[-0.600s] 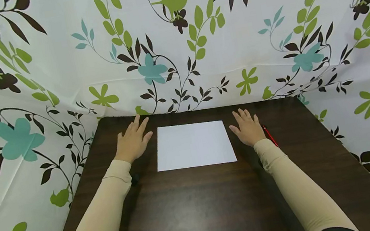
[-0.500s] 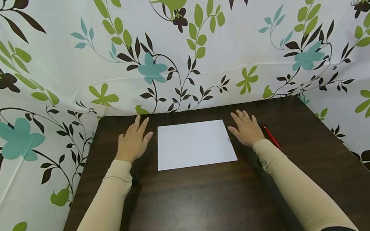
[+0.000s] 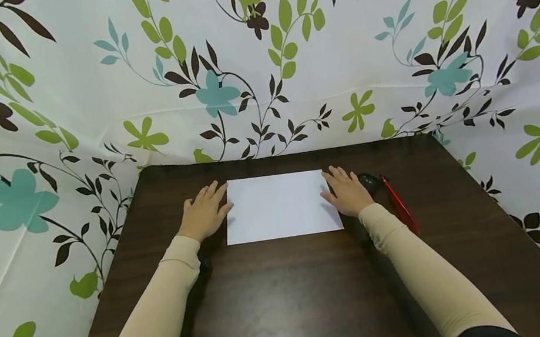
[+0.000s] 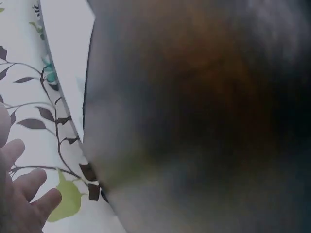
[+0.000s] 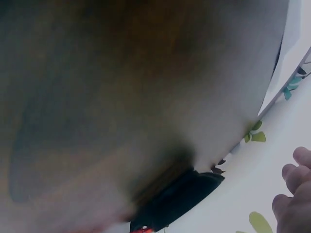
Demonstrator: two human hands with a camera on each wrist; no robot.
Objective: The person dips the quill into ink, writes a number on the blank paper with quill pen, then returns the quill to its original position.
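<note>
The white rectangular sheet of paper (image 3: 280, 205) lies flat between your two hands, toward the far side of the dark brown wood-grain table (image 3: 282, 303), its long sides running left to right. Your left hand (image 3: 204, 212) is at the sheet's left edge, palm down, fingers spread and extended, with the thumb and a fingertip reaching that edge. Your right hand (image 3: 346, 191) is at the opposite edge, its fingers extended and the fingertips and thumb overlapping the paper's border. Neither of your hands has closed round anything; how firmly they press, you cannot tell from these views.

Just beyond your right hand, on its outer side, sits a smooth, dark, rounded object (image 3: 370, 182) whose kind is unclear. Beside it lies a long, narrow red object (image 3: 401, 206), slanting back toward your beige right sleeve (image 3: 426, 267), which partly hides it. Your beige left sleeve (image 3: 146, 326) crosses the table's other side. Behind the far edge hangs a white fabric backdrop (image 3: 92, 97) printed with green birds, brown leaves and blue flowers.
</note>
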